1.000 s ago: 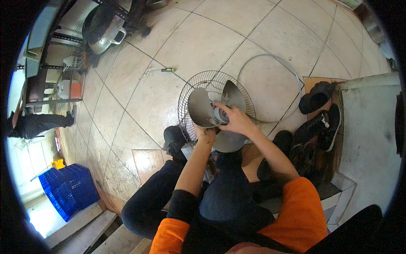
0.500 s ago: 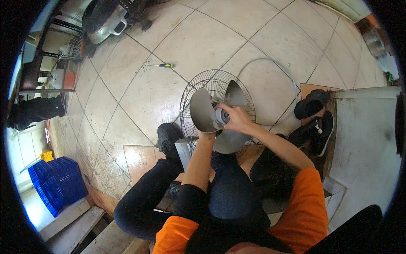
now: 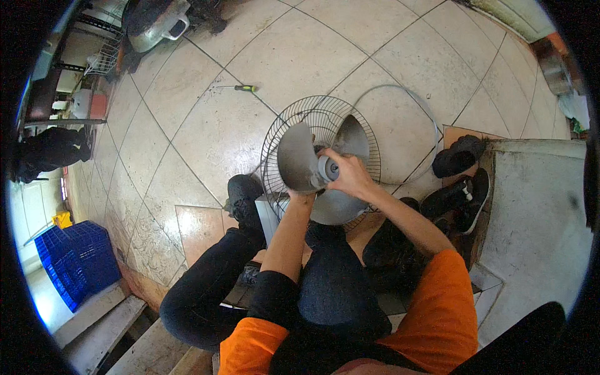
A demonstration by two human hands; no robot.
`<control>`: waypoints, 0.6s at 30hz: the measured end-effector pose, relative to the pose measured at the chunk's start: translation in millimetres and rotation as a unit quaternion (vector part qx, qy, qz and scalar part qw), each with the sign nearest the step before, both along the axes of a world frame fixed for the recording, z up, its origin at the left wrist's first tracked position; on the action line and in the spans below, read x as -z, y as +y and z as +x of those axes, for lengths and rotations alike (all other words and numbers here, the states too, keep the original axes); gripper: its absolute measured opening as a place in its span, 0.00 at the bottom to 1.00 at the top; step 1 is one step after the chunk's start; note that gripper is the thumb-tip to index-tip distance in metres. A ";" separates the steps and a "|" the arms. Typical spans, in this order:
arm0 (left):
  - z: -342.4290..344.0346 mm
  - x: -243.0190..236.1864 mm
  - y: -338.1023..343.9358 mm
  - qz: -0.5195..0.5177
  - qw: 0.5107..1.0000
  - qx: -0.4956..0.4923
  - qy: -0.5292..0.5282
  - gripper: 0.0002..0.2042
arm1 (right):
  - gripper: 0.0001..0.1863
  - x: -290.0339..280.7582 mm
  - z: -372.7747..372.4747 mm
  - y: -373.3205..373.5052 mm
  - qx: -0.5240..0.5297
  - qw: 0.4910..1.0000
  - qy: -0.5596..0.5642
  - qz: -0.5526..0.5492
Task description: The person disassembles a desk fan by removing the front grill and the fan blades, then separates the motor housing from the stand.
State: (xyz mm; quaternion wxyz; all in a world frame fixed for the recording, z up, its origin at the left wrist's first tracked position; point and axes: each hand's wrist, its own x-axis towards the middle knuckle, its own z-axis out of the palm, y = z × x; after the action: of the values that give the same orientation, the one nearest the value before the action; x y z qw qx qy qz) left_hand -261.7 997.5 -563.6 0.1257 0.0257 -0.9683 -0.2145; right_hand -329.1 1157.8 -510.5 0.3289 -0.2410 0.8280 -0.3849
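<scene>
With the fan hub [image 3: 329, 168] as the clock's centre, I see the person [image 3: 340, 275] at six, right hand [image 3: 349, 177] on the hub, left hand [image 3: 302, 198] between seven and eight, partly behind a blade. The blades [image 3: 295, 156] ring the hub, before the wire guard [image 3: 312, 112]. On the floor, a screwdriver [image 3: 246, 88] lies near half past ten, a pot [image 3: 159, 31] well beyond; a hoop [image 3: 431, 117] lies at two, shoes [image 3: 459, 159] at three. A crate [image 3: 81, 256] stands farther off at eight.

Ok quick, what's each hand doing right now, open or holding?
Left hand: fingers hidden behind the fan blade, grip can't be told.
Right hand: closed, fingers and thumb around the grey hub.
</scene>
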 end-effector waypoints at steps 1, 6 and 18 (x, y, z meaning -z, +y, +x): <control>-10.2 -7.1 9.1 -0.012 1.000 -0.012 0.004 0.26 | 0.38 -0.3 -6.7 7.5 -0.032 0.998 0.053 0.022; -11.7 -13.5 7.5 -0.056 0.998 -0.034 0.014 0.28 | 0.43 -7.3 -3.7 4.5 -0.069 0.989 0.118 0.065; -18.0 -31.0 -19.5 -0.255 0.874 -0.096 -0.403 0.38 | 0.33 -104.5 -11.9 164.1 0.363 0.898 -0.195 -0.156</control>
State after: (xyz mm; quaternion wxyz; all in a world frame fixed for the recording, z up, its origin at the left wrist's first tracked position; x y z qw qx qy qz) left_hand -279.7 978.0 -532.6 -0.2537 0.1697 -0.9488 0.0818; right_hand -341.0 1321.9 -405.9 0.2795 0.1087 0.7066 -0.6409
